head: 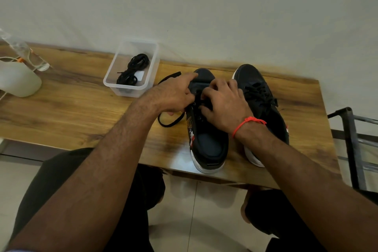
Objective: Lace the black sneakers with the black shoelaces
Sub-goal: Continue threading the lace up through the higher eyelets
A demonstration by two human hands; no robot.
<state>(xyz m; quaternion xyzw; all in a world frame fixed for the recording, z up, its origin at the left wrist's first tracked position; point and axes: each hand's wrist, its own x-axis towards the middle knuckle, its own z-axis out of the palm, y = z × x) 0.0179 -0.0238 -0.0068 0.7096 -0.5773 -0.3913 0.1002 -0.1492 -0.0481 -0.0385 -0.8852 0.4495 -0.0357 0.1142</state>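
Grained wooden table (81,98): both hands' fingers (206,96) pinch flat black shoelace (169,122).

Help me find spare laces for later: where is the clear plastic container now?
In the head view, the clear plastic container sits on the wooden table against the wall, left of the two sneakers and just beyond the left hand, with coiled black laces inside.

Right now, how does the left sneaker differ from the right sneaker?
The right sneaker already carries crossed laces over its tongue; the left sneaker is only being threaded, its black shoelace trailing loose on the wooden table. Both hands, the left hand and the right hand, work on the left sneaker; none touches the right one. The left sneaker's heel reaches the table's near edge; the right sits slightly farther back. Both are black with white soles, toes toward the wall.
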